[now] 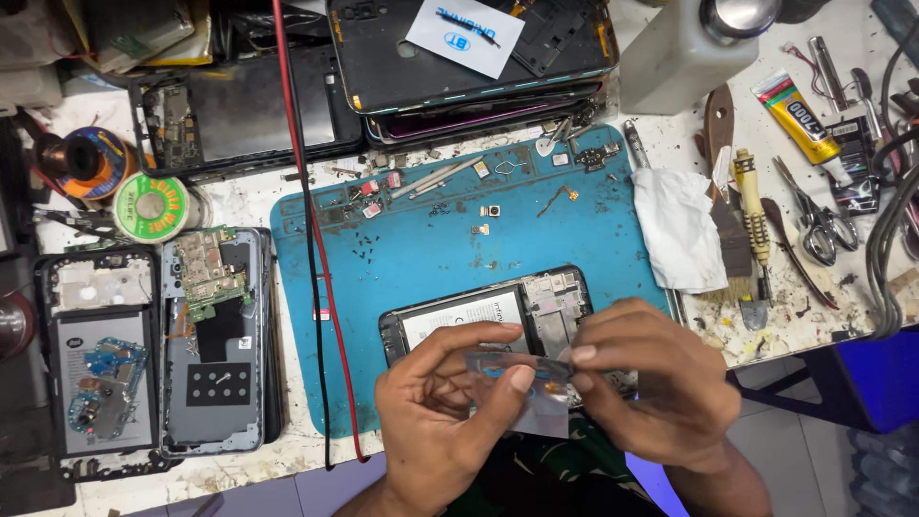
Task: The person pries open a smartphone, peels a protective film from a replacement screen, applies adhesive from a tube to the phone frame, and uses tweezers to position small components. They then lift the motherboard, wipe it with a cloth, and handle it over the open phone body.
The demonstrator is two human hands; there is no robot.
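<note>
Pinching a small clear plastic strip (522, 378) between them, the left hand (450, 421) and the right hand (661, 383) meet just above the near edge of the blue mat (431, 249). The left thumb and forefinger close on the strip's left end, the right thumb and forefinger on its right end, so the film is held taut and flat, apparently to keep its surface off the skin. Both wrists come in from the bottom of the view, palms turned toward each other, the remaining fingers curled loosely underneath.

Directly behind the strip lies an opened phone (493, 321) on the mat, its battery and circuit board facing up, close enough that the film hovers over its lower edge. Tiny screws and parts sit scattered on the mat's far half, away from the hands. On the desk (239, 474), two more opened phones (158, 349) lie at the left, and a white cloth (680, 225), a brush (751, 215) and a glue tube (799, 120) lie at the right.
</note>
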